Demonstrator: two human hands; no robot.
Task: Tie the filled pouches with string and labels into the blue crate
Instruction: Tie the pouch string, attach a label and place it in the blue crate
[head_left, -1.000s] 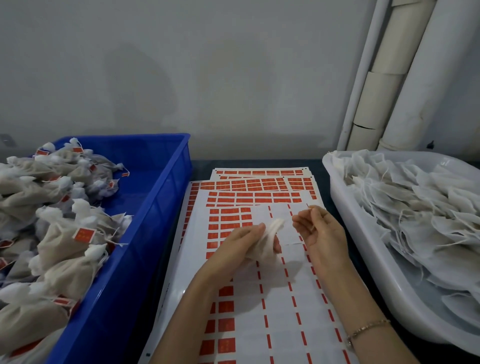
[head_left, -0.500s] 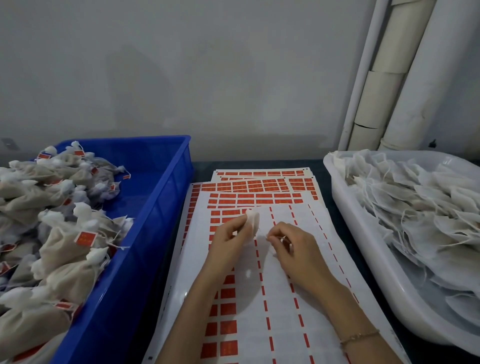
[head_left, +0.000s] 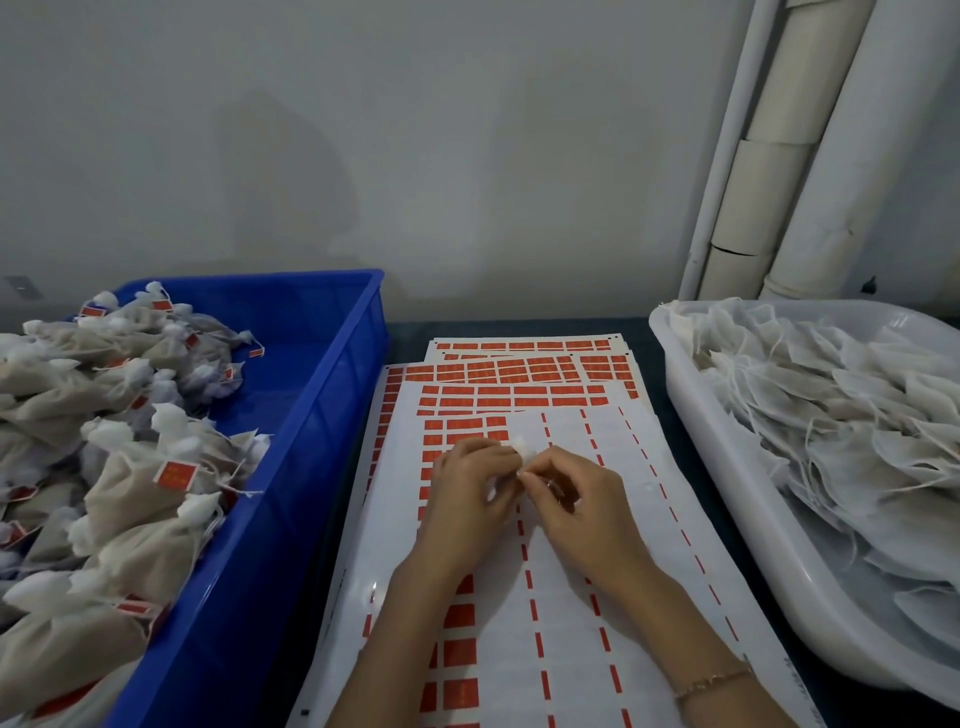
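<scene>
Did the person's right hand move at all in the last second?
Yes. The right hand slid left across the label sheet, away from the white tub, and now pinches at the pouch that the left hand holds.

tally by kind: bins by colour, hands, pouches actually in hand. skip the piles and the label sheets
blue crate: 1
white tub: 1
hands: 2 (left hand, right hand)
pouch pinched between both hands: 1
Total: 5
</scene>
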